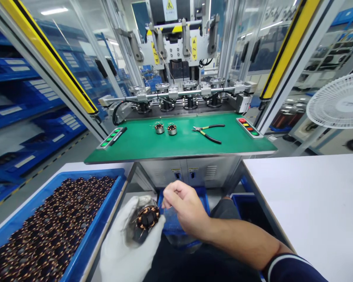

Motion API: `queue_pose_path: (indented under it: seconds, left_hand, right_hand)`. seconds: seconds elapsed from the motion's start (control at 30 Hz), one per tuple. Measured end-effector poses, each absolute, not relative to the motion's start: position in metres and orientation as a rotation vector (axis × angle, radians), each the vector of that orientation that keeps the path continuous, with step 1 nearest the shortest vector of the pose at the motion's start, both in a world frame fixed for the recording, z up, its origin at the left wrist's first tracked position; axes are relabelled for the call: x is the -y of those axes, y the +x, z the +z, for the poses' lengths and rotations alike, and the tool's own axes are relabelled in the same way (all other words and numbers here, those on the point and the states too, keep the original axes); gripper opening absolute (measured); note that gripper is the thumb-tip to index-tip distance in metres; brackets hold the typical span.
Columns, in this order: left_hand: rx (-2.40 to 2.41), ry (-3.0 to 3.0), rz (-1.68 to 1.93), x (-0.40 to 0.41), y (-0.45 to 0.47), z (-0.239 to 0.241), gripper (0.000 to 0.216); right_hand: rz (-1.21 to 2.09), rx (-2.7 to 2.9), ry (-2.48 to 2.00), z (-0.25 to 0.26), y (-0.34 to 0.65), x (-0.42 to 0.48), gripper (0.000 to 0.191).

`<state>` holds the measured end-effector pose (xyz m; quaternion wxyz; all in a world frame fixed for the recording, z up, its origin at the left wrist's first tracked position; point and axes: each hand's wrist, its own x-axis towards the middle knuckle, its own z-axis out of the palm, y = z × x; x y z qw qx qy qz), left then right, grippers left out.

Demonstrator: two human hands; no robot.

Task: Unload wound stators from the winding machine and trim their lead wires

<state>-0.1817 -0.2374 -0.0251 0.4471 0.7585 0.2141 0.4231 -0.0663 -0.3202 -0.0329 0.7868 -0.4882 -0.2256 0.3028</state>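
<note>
A white glove covers my left hand (132,243), whose fingers wrap round a motor stator (148,217) with copper windings and a dark core. Its wound face is turned up towards me. Bare and pinched, my right hand (184,207) is just right of the stator, at a thin wire end that comes off it. The fingertips partly hide the wire. On the green work surface (141,147) ahead stand two more stators, a left one (159,128) and a right one (171,129), with loose wire ends. Cutting pliers (207,133) with black and yellow handles lie open beside them.
A blue tray (121,178) full of wound stators stands at left. Behind the green surface is a winding machine (176,92) with several spindles. Button panels (248,127) flank it. A white table (312,196) and a fan (341,102) are at right; blue bins sit below.
</note>
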Motion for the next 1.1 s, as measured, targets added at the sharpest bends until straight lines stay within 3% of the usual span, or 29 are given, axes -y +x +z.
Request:
queue_pose_path:
  seconds: [0.1,0.2,0.33,0.4,0.53,0.63,0.77,0.93,1.1]
  left_hand:
    - [-0.574,1.989,1.003,0.233,-0.185,-0.022,0.056]
    - [-0.623,2.105,0.880,0.227,-0.188,-0.018,0.072]
    - [-0.663,2.127,0.747,0.225,-0.187,-0.016,0.065]
    - [-0.674,2.110,0.740,0.227,-0.187,-0.017,0.065]
    - [-0.695,2.016,0.829,0.234,-0.188,-0.019,0.071]
    - [-0.651,1.921,0.925,0.235,-0.190,-0.018,0.061]
    - [-0.597,1.943,1.012,0.229,-0.190,-0.015,0.044]
    - [-0.556,1.949,1.052,0.227,-0.186,-0.012,0.038]
    - [-0.535,2.003,1.052,0.227,-0.190,-0.011,0.038]
  right_hand:
    - [0.495,0.593,-1.102,-0.029,-0.058,0.326,0.034]
    - [0.238,1.134,-1.185,-0.006,-0.038,0.333,0.033]
    - [0.236,1.567,-1.139,0.015,-0.023,0.332,0.020]
    - [0.296,1.493,-1.128,0.013,-0.027,0.329,0.011]
    - [0.213,0.991,-1.140,-0.003,-0.048,0.325,0.014]
    - [0.157,0.841,-1.022,-0.015,-0.058,0.329,0.010]
    - [0.269,0.895,-0.998,-0.030,-0.062,0.336,0.048]
    - [0.310,0.922,-1.119,-0.031,-0.062,0.333,0.028]
    - [0.151,0.925,-1.133,-0.013,-0.049,0.333,0.028]
